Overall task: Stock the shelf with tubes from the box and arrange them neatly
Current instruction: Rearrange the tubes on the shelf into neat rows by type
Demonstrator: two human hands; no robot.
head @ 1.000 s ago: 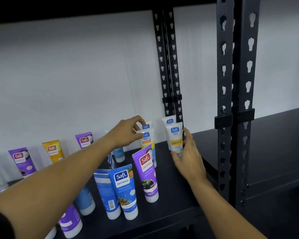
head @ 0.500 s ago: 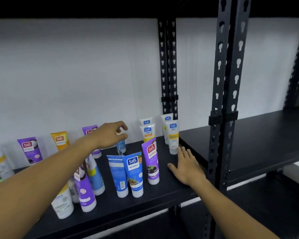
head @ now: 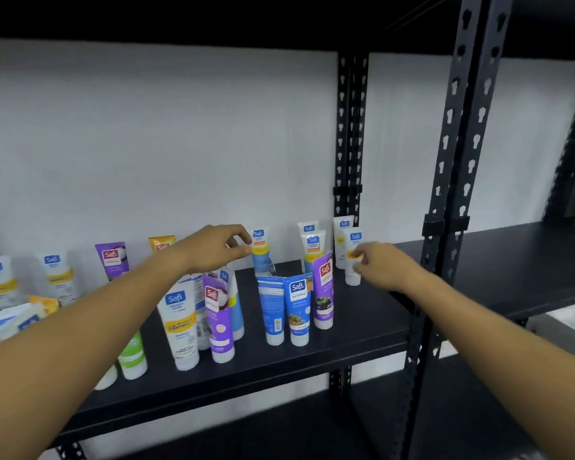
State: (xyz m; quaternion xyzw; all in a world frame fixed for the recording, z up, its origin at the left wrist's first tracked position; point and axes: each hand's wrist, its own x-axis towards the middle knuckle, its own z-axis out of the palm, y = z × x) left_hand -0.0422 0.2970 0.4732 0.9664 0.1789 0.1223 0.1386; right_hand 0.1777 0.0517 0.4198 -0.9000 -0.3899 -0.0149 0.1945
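Left hand (head: 213, 249) apparently pinches white tube (head: 260, 252).

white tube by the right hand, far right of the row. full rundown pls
The white tube looks like soft plastic, with a blue Safi logo on top and a yellow band mid-body. It stands upright, cap down, on the black shelf, rightmost in front of another white tube. The right hand has fingertips at its yellow band; contact unclear through blur.

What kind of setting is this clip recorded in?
Probably a stockroom or a mock shop display: black slotted-post metal shelving against a plain white wall, and a shelf board carrying many upright branded cosmetic tubes. No shoppers or price tags show.
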